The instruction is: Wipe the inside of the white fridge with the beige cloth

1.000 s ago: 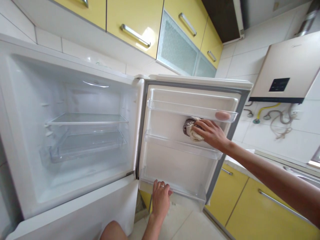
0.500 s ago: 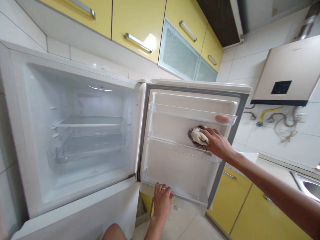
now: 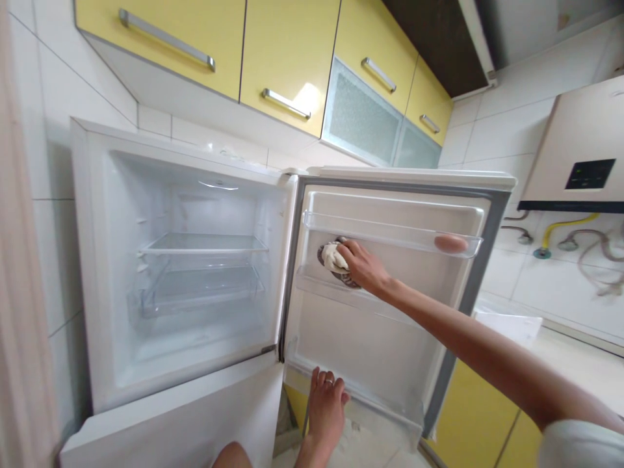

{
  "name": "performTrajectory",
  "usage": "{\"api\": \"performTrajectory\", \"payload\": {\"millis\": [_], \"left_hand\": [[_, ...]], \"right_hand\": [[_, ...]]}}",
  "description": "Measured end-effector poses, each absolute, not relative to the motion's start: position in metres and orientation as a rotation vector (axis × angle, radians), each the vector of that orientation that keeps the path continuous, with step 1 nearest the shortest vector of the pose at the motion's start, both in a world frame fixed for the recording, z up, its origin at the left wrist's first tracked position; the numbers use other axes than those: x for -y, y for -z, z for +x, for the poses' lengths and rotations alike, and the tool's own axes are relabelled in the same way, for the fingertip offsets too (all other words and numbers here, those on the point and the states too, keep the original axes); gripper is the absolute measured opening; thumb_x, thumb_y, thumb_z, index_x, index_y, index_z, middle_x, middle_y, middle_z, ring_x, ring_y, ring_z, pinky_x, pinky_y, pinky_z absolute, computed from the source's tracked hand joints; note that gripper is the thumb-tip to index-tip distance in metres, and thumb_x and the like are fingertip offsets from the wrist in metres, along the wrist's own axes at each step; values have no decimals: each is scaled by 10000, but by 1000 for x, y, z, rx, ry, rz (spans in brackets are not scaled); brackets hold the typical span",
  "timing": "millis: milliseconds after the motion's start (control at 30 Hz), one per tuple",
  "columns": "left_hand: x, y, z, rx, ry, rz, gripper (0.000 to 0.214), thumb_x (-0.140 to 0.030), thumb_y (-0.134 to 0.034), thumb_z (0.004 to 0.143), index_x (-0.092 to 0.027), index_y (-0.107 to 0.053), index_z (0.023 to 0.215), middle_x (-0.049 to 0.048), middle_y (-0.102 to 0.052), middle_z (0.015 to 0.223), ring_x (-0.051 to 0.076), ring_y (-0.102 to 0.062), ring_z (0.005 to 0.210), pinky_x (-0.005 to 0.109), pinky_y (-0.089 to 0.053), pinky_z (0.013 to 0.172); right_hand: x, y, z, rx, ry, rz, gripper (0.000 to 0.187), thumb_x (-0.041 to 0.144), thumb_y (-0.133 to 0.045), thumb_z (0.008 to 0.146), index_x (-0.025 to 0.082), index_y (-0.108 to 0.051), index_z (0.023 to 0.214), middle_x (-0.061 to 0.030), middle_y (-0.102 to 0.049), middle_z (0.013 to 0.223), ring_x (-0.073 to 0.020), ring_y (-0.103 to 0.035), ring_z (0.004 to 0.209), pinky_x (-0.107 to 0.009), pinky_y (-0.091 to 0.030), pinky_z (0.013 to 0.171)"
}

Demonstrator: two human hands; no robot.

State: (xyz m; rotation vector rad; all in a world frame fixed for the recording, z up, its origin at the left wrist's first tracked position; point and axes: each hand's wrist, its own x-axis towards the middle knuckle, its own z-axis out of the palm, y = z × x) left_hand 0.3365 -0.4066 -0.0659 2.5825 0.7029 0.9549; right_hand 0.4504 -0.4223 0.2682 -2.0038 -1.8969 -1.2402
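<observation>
The fridge door [image 3: 385, 325] stands wide open beside the empty white compartment [image 3: 195, 273]. My right hand [image 3: 363, 266] is closed on a crumpled white and grey cloth [image 3: 333, 258] and presses it against the door's inner wall, between the upper clear door shelf [image 3: 390, 235] and the middle one. My left hand [image 3: 325, 404] grips the bottom edge of the door, fingers curled over it, a ring on one finger. A pinkish egg-shaped thing [image 3: 451, 244] lies at the right end of the upper door shelf.
Inside the fridge are a glass shelf [image 3: 205, 244] and a clear drawer [image 3: 195, 292]. Yellow wall cabinets [image 3: 287, 58] hang above, yellow base cabinets [image 3: 468, 422] stand behind the door. A wall heater [image 3: 580, 156] with pipes is on the right.
My right hand has slid the cloth leftward across the door's inner wall, from near the right side toward the hinge side. The view has shifted. My left hand stays on the door's bottom edge.
</observation>
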Motion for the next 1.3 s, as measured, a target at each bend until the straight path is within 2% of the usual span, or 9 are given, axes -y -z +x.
{"api": "performTrajectory", "payload": {"millis": [167, 267, 400, 500, 600, 833, 1167, 1233, 1300], "left_hand": [[407, 59, 331, -712, -866, 2537, 211, -93, -578, 867, -200, -751, 923, 58, -730, 1028, 252, -634, 1138, 506, -314, 1215], [406, 56, 329, -720, -831, 2532, 230, -90, -551, 873, -200, -749, 908, 60, -726, 1010, 248, -628, 1131, 500, -294, 1218], [406, 55, 329, -715, -831, 2538, 253, -70, -533, 859, -201, -746, 892, 66, -721, 993, 251, -625, 1124, 505, -303, 1204], [407, 56, 330, -719, -846, 2541, 250, -75, -534, 862, -201, -746, 904, 67, -721, 998, 254, -626, 1126, 507, -303, 1203], [408, 55, 330, -726, -845, 2548, 235, -89, -546, 870, -194, -748, 928, 70, -724, 1027, 256, -625, 1146, 496, -295, 1214], [407, 52, 325, -698, -852, 2574, 245, -82, -545, 864, -196, -755, 918, 70, -730, 1020, 269, -638, 1148, 523, -319, 1200], [407, 52, 324, -685, -895, 2632, 249, -82, -525, 889, -199, -736, 950, 69, -719, 1011, 258, -627, 1114, 525, -318, 1192], [408, 49, 322, -687, -900, 2635, 263, -77, -512, 893, -202, -738, 945, 65, -720, 1006, 253, -632, 1104, 523, -319, 1193], [410, 46, 319, -680, -898, 2635, 271, -75, -503, 898, -203, -740, 929, 63, -723, 999, 245, -638, 1103, 515, -313, 1203]], "right_hand": [[370, -273, 430, 1985, 1642, -1747, 305, 138, -423, 980, 140, -576, 1244, -171, -645, 1236, -282, -608, 1070, -393, -526, 878], [361, -273, 429, 2021, 1834, -1498, 295, 156, -433, 991, 122, -585, 1242, -177, -659, 1252, -291, -610, 1148, -396, -522, 923], [373, -272, 434, 2067, 2000, -1097, 263, 156, -484, 992, 173, -595, 1229, -151, -679, 1259, -281, -567, 1303, -422, -500, 1013], [388, -274, 437, 2088, 2075, -871, 226, 142, -556, 965, 188, -614, 1179, -124, -701, 1236, -288, -576, 1321, -442, -500, 1041], [409, -276, 441, 2134, 2011, -953, 244, 140, -562, 965, 220, -626, 1187, -102, -708, 1262, -272, -573, 1342, -442, -516, 1046], [493, -267, 466, 2052, 1606, -1623, 366, 108, -538, 951, 307, -682, 1222, -82, -692, 1336, -277, -554, 1373, -548, -488, 1116], [628, -243, 494, 1604, 1737, -1587, 311, 163, -584, 926, 321, -726, 1152, -78, -710, 1286, -339, -633, 1255, -564, -505, 1043], [649, -238, 489, 1537, 1746, -1555, 363, 174, -610, 912, 329, -699, 1227, -94, -717, 1256, -363, -644, 1227, -566, -522, 1011], [668, -232, 483, 1479, 1777, -1501, 506, 185, -653, 885, 357, -619, 1359, -113, -721, 1227, -376, -657, 1196, -562, -552, 959]]}}
